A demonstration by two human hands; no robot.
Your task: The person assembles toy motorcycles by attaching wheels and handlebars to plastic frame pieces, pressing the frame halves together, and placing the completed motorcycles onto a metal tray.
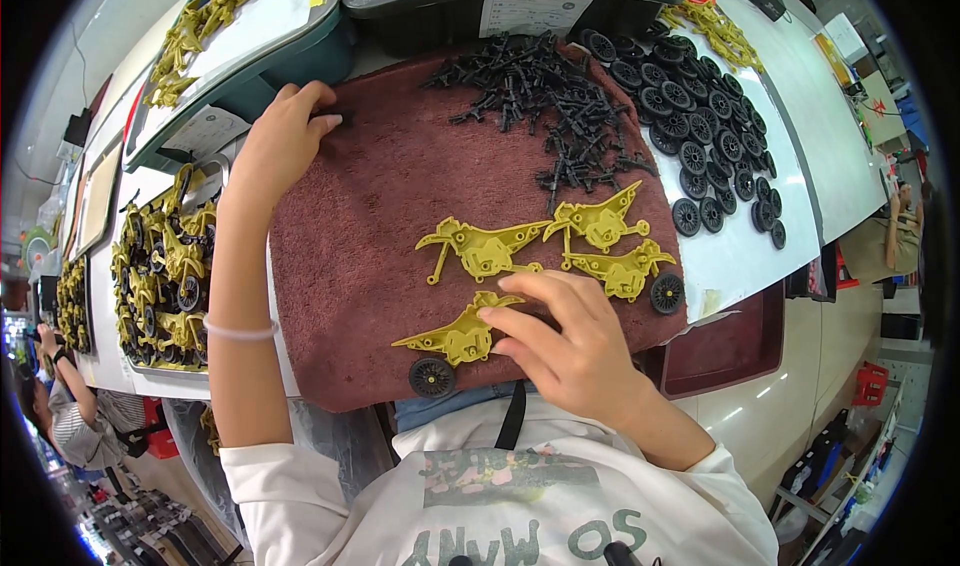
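Note:
My left hand [285,136] is at the towel's far left edge, fingers bent around a small dark thing [345,118] too hidden to name. My right hand [570,341] is near the front of the towel. Its thumb and fingers close on the right end of a yellow toy motorcycle body half [462,340]. A black spoked wheel [433,377] sits at that half's lower left end. Just beyond lie more yellow body halves: one at the centre [485,249], one at the far right [602,223], and one below it [625,270] beside another black wheel [666,293].
A brown-red towel [350,256] covers the work area. Black small parts [540,96] are heaped at its far side, with loose wheels [700,116] to the right. Assembled yellow motorcycles fill a tray [165,368] on the left. A grey bin [420,16] and a green bin [300,61] stand behind.

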